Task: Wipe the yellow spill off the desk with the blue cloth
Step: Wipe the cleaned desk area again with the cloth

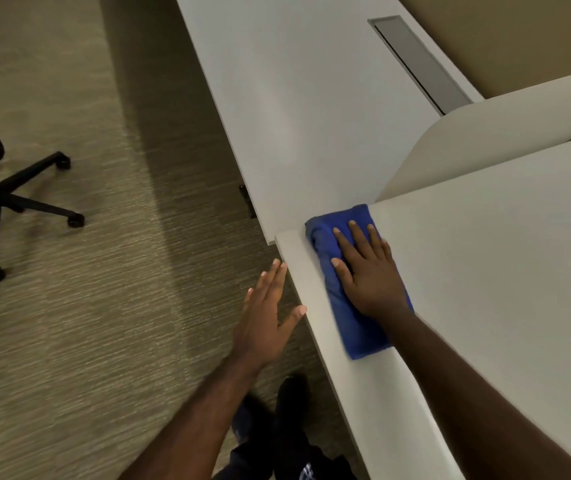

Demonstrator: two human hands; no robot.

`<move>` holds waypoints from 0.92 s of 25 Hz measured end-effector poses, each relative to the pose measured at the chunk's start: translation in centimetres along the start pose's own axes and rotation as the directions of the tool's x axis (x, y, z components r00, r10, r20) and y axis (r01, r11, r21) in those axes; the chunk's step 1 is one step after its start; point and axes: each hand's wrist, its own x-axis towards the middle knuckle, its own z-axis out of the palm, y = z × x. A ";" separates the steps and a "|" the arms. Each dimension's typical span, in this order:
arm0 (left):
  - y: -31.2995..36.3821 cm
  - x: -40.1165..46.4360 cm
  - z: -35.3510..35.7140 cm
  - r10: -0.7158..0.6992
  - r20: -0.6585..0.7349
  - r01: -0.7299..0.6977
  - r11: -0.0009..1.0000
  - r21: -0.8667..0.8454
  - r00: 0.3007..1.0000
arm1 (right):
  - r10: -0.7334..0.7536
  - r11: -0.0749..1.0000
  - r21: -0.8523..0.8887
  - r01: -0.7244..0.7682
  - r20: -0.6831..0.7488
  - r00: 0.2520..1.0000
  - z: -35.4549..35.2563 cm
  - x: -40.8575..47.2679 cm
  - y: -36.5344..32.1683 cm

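A folded blue cloth (355, 323) lies on the white desk (505, 278), close to the desk's near-left corner. My right hand (368, 273) presses flat on top of it, fingers spread, palm down. My left hand (266, 320) hovers just off the desk's left edge, flat and holding nothing, its thumb tip near the rim. No yellow spill shows on the desk surface around the cloth; whatever is under the cloth is hidden.
A second white desk (294, 98) runs away beyond the corner, with a grey cable slot (419, 64). A curved beige divider panel (484, 140) stands between the desks. A black office chair (0, 192) stands on the carpet at left. My shoes (291, 407) are below.
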 end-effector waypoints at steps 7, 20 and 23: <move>0.6 -0.1 -0.3 -0.035 0.004 0.035 0.999 0.036 0.999 | 0.142 0.990 0.021 -0.141 -0.025 0.990 -0.5 3.8 0.0; -1.2 -2.2 -2.7 0.028 -0.199 -0.039 0.998 -0.051 0.980 | -0.117 0.993 0.017 0.116 0.066 0.991 2.0 -5.5 -5.4; -0.8 -2.6 -2.4 0.055 -0.176 -0.067 0.996 -0.064 0.983 | -0.106 0.994 0.005 0.106 0.054 0.993 2.0 -8.3 -5.0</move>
